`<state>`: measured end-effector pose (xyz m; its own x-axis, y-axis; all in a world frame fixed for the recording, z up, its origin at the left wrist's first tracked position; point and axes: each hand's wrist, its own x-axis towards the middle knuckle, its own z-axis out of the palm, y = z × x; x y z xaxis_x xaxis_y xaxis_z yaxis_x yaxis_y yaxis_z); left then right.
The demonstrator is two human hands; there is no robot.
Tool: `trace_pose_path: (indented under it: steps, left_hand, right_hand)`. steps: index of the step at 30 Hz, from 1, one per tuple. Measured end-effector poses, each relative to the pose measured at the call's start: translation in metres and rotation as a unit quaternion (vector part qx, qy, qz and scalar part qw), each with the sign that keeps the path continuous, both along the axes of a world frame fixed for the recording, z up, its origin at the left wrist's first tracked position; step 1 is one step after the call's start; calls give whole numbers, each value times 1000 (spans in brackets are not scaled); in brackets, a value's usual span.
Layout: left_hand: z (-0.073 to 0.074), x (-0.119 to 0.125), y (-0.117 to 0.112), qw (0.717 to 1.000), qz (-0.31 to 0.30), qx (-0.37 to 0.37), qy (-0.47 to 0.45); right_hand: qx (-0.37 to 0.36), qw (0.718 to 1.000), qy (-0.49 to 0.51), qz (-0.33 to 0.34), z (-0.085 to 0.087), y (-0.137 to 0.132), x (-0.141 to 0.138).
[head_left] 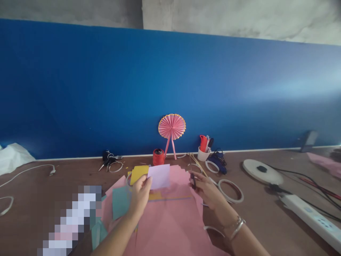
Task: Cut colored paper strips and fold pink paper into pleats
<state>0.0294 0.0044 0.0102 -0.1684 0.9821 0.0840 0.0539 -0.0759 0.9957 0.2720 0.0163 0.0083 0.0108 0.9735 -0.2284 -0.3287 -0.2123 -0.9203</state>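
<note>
My left hand is closed on a pale lilac piece of paper, held up by its lower left corner above the table. My right hand is closed round a small dark tool, probably scissors, just right of the paper and apart from it. Under both hands lies a spread of pink paper sheets. A yellow sheet and a teal sheet lie to the left of my left hand. A bracelet sits on my right wrist.
A pink pleated paper fan leans on the blue wall. Near it stand a red tape roll and a white cup of pens. White tape rings, a round white lamp base, a power strip and cables lie right. Keys lie left.
</note>
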Motion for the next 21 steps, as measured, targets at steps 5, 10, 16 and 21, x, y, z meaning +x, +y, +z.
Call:
trace_pose_path:
  steps: [5, 10, 16, 21]
  left_hand:
    - [7, 10, -8, 983, -87, -104, -125]
    - [0, 11, -8, 966, -196, -99, -136]
    - [1, 18, -15, 925, -209, -139, -285]
    - [-8, 27, -17, 941, -204, -148, -225]
  right_hand:
    - [8, 997, 54, 56, 3, -7, -15]
    - [-8, 998, -13, 59, 2, -13, -32]
    - [43, 997, -60, -32, 9, -21, -47]
    - [104, 991, -65, -46, 5, -25, -59]
